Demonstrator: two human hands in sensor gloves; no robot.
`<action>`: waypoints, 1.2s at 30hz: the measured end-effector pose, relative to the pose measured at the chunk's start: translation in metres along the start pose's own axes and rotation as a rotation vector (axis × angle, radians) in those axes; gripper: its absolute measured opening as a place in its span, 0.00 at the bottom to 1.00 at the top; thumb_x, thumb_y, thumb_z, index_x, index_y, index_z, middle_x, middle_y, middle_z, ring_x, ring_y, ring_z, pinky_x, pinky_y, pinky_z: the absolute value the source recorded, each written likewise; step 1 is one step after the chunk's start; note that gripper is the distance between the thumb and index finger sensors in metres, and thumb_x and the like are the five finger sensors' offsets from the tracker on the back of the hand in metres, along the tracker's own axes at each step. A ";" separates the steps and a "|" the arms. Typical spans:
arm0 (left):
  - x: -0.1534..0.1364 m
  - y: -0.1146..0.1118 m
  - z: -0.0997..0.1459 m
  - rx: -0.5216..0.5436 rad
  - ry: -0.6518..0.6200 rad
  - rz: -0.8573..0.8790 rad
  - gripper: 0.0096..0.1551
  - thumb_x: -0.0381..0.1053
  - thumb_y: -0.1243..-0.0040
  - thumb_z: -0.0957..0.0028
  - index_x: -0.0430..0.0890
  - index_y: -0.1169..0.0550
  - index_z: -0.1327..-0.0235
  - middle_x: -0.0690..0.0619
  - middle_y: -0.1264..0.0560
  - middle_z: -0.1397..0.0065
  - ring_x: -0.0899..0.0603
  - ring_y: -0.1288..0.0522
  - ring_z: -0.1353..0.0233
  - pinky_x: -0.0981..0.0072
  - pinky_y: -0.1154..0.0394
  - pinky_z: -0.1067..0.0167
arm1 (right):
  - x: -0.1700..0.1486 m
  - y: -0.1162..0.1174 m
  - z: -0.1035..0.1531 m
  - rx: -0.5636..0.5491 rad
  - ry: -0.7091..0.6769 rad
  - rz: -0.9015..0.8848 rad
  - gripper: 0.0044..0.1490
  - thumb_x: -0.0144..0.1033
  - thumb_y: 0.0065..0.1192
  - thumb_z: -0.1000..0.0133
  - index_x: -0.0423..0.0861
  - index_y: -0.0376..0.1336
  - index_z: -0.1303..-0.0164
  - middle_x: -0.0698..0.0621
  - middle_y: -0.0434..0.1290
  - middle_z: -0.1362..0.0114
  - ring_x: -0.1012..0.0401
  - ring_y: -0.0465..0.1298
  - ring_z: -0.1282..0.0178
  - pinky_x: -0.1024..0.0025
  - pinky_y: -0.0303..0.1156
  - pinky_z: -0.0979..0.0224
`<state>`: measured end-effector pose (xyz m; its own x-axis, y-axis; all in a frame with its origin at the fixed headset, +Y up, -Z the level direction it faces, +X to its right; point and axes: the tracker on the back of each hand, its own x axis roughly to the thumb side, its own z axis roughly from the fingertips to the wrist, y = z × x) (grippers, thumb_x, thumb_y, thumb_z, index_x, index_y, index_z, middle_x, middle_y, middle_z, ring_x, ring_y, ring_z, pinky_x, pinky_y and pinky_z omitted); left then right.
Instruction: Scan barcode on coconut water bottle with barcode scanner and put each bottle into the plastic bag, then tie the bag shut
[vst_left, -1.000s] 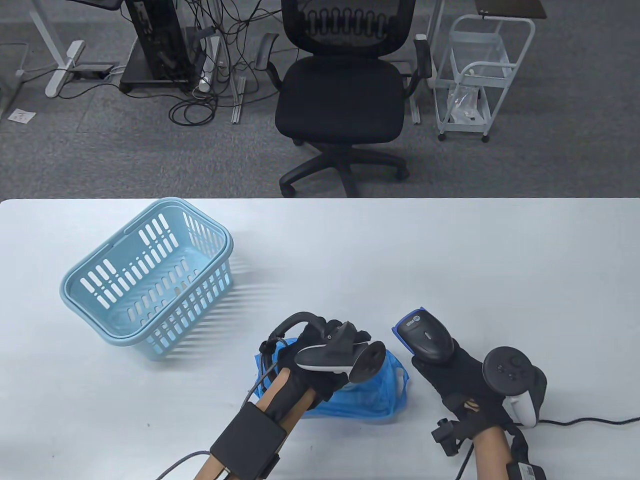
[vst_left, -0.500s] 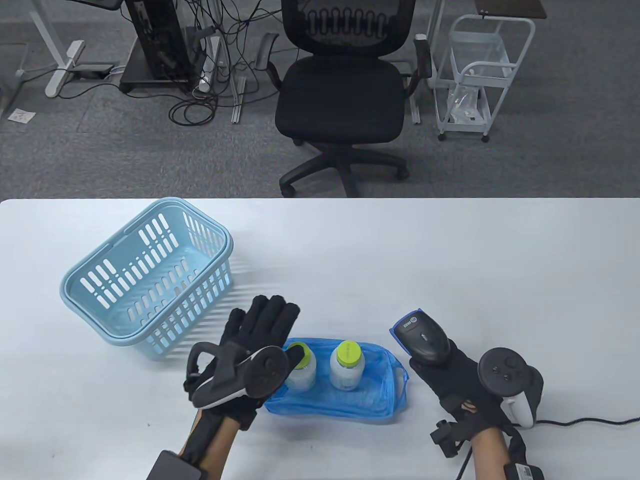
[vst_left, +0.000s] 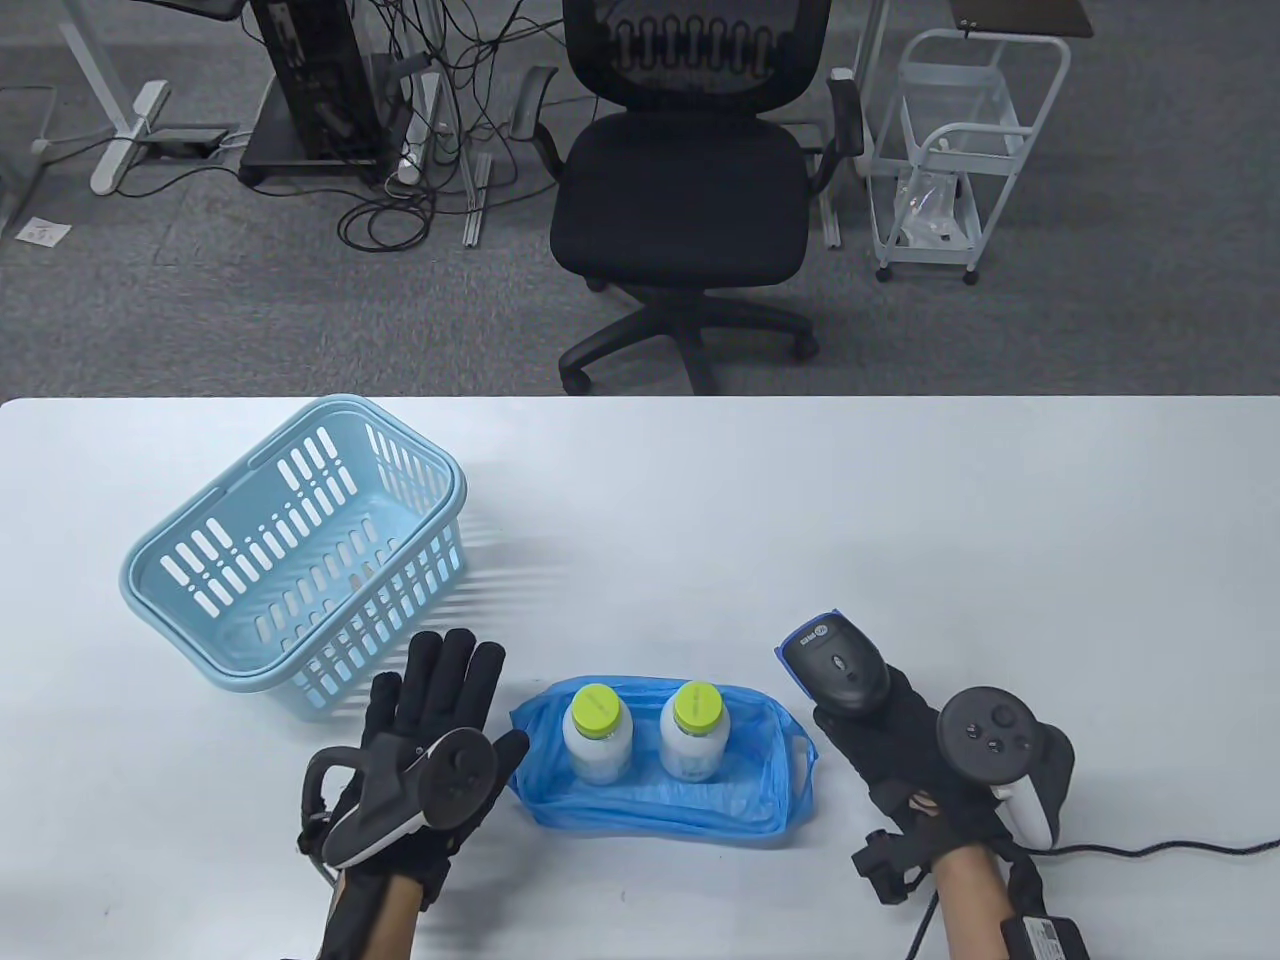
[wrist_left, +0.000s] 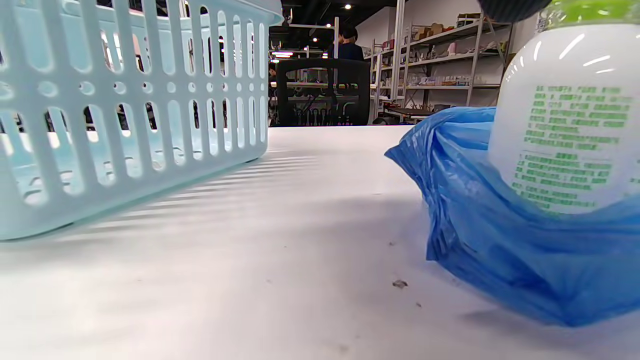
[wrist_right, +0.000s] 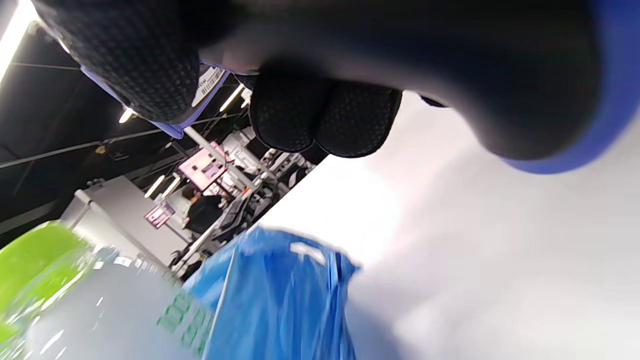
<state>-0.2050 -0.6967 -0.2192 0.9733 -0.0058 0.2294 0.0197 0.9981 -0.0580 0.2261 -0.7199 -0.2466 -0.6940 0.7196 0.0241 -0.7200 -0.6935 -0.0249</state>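
Two white coconut water bottles with lime-green caps, the left one and the right one, stand upright inside the open blue plastic bag near the table's front edge. My left hand is flat and open just left of the bag, fingers straight, holding nothing. My right hand grips the black barcode scanner to the right of the bag. In the left wrist view a bottle rises out of the bag. The right wrist view shows the scanner held in my fingers above the bag.
A light blue plastic basket lies tilted on the table's left side, with nothing in it. A black cable trails off my right wrist to the right. Beyond the table's far edge stand an office chair and a white cart.
My left hand has left the bag, moved left and toward me, and opened flat, uncovering both bottles. My right hand with the scanner has shifted slightly toward me.
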 end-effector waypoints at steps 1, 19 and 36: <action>0.000 0.000 0.001 0.001 0.006 -0.005 0.51 0.71 0.58 0.29 0.51 0.61 0.05 0.47 0.67 0.04 0.34 0.67 0.08 0.30 0.59 0.20 | 0.002 -0.005 -0.006 -0.018 0.016 0.008 0.32 0.53 0.68 0.39 0.48 0.63 0.30 0.55 0.78 0.38 0.54 0.82 0.36 0.44 0.73 0.28; -0.016 -0.001 0.007 -0.012 0.076 -0.011 0.51 0.72 0.57 0.30 0.50 0.60 0.05 0.47 0.67 0.05 0.33 0.67 0.09 0.31 0.59 0.20 | -0.041 -0.044 -0.103 -0.094 0.415 0.269 0.33 0.55 0.69 0.41 0.49 0.65 0.30 0.55 0.78 0.36 0.53 0.80 0.31 0.43 0.70 0.24; -0.015 -0.006 0.005 -0.057 0.075 -0.042 0.53 0.75 0.58 0.31 0.52 0.61 0.05 0.47 0.69 0.05 0.33 0.69 0.10 0.30 0.60 0.20 | -0.081 -0.028 -0.144 0.004 0.575 0.433 0.33 0.57 0.68 0.41 0.49 0.66 0.32 0.55 0.80 0.39 0.52 0.78 0.31 0.43 0.67 0.22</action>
<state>-0.2205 -0.7026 -0.2171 0.9857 -0.0539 0.1599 0.0714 0.9918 -0.1057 0.3025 -0.7535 -0.3916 -0.8074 0.2836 -0.5174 -0.3812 -0.9200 0.0907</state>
